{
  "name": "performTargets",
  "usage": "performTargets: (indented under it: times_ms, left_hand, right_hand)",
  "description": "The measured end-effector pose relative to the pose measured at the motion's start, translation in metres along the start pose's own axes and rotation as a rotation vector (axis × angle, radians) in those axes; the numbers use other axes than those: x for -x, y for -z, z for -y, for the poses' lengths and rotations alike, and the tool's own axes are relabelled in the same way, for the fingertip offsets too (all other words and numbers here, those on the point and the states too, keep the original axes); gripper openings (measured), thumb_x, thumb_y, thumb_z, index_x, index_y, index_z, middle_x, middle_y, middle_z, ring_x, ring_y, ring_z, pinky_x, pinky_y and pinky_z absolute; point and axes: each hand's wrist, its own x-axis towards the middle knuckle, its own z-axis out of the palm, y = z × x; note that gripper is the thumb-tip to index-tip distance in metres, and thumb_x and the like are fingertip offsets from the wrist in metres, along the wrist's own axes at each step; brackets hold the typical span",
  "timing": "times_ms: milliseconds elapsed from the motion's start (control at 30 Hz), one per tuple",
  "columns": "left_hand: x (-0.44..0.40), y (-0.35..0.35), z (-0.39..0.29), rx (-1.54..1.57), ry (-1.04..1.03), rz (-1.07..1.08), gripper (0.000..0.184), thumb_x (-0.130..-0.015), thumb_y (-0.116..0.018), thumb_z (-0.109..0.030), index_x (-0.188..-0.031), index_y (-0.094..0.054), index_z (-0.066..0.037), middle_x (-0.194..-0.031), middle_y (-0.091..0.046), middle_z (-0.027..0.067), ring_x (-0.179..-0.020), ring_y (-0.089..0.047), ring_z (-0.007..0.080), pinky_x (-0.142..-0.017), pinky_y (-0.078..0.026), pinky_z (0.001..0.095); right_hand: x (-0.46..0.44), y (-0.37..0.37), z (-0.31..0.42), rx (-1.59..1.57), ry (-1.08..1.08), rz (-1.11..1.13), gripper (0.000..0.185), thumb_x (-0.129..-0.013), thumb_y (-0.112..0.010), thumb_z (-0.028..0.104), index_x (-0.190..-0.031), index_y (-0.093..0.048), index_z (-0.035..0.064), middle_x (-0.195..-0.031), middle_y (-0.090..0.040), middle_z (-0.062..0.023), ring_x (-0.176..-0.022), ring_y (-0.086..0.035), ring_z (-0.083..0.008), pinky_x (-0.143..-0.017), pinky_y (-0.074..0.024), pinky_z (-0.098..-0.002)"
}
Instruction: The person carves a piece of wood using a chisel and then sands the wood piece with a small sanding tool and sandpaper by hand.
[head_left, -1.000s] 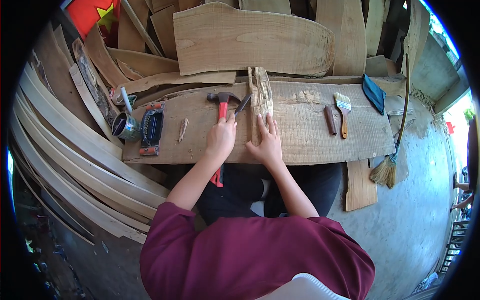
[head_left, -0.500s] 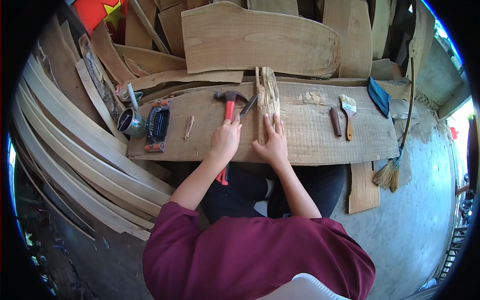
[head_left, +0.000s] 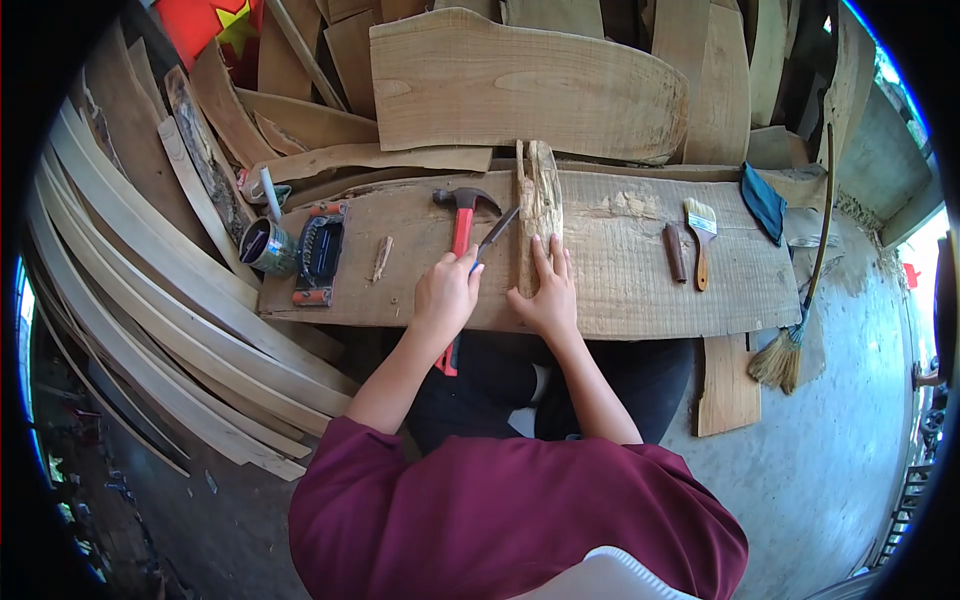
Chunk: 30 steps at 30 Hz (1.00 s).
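My left hand (head_left: 446, 292) is closed round the blue handle of a knife (head_left: 498, 228), whose dark blade slants up and right to the left edge of a rough, splintered wood strip (head_left: 541, 195). My right hand (head_left: 549, 296) lies on the near end of that strip, fingers stretched out and thumb at its left side. A claw hammer (head_left: 463, 230) with a red handle lies on the wide wooden board (head_left: 620, 270), partly hidden under my left hand and forearm. Left of it is a small wood splinter (head_left: 382, 258).
On the board's left are a sanding block (head_left: 320, 253) and a can (head_left: 268, 248). A brown wooden handle (head_left: 675, 253), a paintbrush (head_left: 701, 240) and a blue cloth (head_left: 764, 203) lie right. A broom (head_left: 778, 362) leans there. Planks (head_left: 530, 85) stand behind; curved strips (head_left: 170, 290) lie left.
My left hand has drawn the knife slightly toward me along the strip's edge, and its blue handle shows more. My right hand stays on the strip. The whole view has shifted a little.
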Motion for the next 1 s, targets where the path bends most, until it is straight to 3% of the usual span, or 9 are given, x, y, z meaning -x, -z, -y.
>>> performTargets:
  times_ms: [333, 567, 700, 1000]
  left_hand:
    - [-0.026, -0.026, 0.012, -0.064, -0.106, -0.027, 0.031, -0.089, -0.057, -0.02, -0.117, -0.062, -0.007, -0.08, -0.062, 0.0173, -0.065, -0.064, 0.0355, -0.059, -0.053, 0.044]
    - [-0.02, -0.014, 0.002, -0.077, -0.058, 0.045, 0.033, -0.088, -0.059, -0.02, -0.119, -0.062, -0.009, -0.08, -0.061, 0.0174, -0.068, -0.063, 0.037, -0.062, -0.052, 0.0455]
    - [-0.034, -0.037, 0.004, -0.119, -0.056, -0.008, 0.032, -0.09, -0.056, -0.018, -0.118, -0.06, -0.005, -0.083, -0.063, 0.0175, -0.069, -0.065, 0.0351, -0.06, -0.054, 0.0447]
    - [-0.034, -0.017, -0.01, -0.159, -0.09, 0.056, 0.032, -0.091, -0.051, -0.014, -0.12, -0.058, -0.003, -0.083, -0.063, 0.018, -0.069, -0.066, 0.0347, -0.059, -0.054, 0.0439]
  right_hand:
    - [-0.001, -0.001, -0.002, 0.005, 0.001, -0.02, 0.088, -0.066, -0.069, 0.03, -0.145, -0.035, 0.0146, -0.15, -0.027, -0.0232, -0.133, -0.029, -0.0477, -0.11, -0.0294, -0.0484]
    - [0.001, 0.0, 0.0, -0.003, -0.012, 0.0, 0.088, -0.066, -0.069, 0.03, -0.145, -0.035, 0.0135, -0.15, -0.026, -0.0233, -0.134, -0.028, -0.0467, -0.11, -0.0288, -0.0482]
    - [0.0, -0.003, -0.002, 0.018, 0.027, -0.025, 0.088, -0.066, -0.069, 0.03, -0.145, -0.035, 0.0141, -0.15, -0.026, -0.0233, -0.135, -0.028, -0.0462, -0.11, -0.0294, -0.0481]
    - [0.0, -0.002, -0.001, -0.015, 0.011, -0.006, 0.088, -0.066, -0.07, 0.03, -0.145, -0.035, 0.0131, -0.15, -0.026, -0.0237, -0.134, -0.028, -0.0464, -0.111, -0.0278, -0.0478]
